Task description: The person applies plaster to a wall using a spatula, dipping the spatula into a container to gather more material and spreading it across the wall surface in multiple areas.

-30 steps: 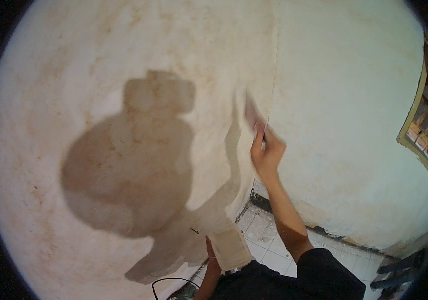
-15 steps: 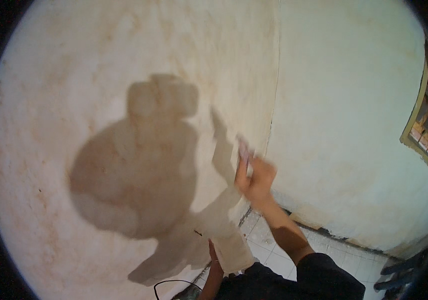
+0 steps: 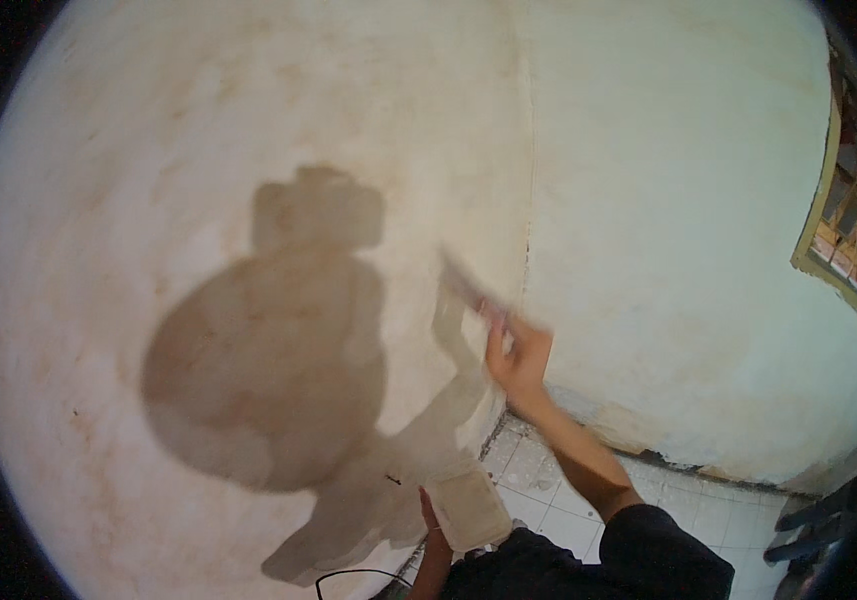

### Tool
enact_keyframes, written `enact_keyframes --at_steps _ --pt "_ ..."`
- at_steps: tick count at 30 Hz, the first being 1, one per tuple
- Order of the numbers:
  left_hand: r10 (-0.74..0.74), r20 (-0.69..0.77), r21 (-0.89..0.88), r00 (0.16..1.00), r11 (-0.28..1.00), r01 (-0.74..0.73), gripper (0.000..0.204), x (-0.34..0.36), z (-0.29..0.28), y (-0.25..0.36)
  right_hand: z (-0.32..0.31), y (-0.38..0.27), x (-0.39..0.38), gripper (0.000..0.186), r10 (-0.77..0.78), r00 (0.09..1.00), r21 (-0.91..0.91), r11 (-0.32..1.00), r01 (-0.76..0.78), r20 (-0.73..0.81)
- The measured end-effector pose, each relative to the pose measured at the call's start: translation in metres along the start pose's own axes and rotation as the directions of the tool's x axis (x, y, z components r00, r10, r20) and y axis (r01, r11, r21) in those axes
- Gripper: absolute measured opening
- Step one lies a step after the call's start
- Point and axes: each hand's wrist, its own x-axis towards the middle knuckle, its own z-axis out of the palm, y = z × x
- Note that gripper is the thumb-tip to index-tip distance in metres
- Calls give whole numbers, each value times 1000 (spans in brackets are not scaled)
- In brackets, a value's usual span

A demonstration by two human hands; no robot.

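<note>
My right hand point(image 3: 516, 355) is closed on a thin flat tool point(image 3: 465, 280) with a pinkish handle, blurred by motion, its blade angled up and left against or close to the stained cream wall point(image 3: 98, 260); whether it touches cannot be told. Low in the view, my left hand point(image 3: 428, 510) grips the side of a beige rectangular container point(image 3: 468, 500) near that wall, most of its fingers hidden. Dark shadows of a head and arm fall on the wall, left of the tool.
A second, paler wall point(image 3: 678, 230) meets it at a vertical corner, with a barred window point(image 3: 843, 225) at right. Below are white floor tiles point(image 3: 568, 530) along a crumbling base edge, dark slatted furniture point(image 3: 813, 515) at lower right and a black cable point(image 3: 358, 573).
Since a second ago my right hand and tool have moved down and slightly left, the blade now tilted further left. My left hand and container stay low, shifted slightly downward in view.
</note>
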Motion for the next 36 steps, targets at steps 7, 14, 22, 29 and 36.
enact_keyframes --at_steps 7,14,22,29,36 --pt "4 -9 -46 1000 999 -5 101 2 12 -6 37 149 182 26 -87 954 6 996 92 -288" --pt "22 -34 -57 999 998 -24 102 7 12 2 47 155 36 15 -172 981 -90 982 164 -87" --pt "9 -29 -59 1000 998 -10 103 2 15 4 -40 125 -146 8 246 967 21 969 -245 -62" --pt "5 -27 -78 1000 997 -7 104 -12 6 11 -43 202 -93 26 888 459 502 408 -763 -24" --pt "-77 78 -108 994 990 86 105 -17 24 2 32 289 54 26 556 804 -9 821 -570 -210"
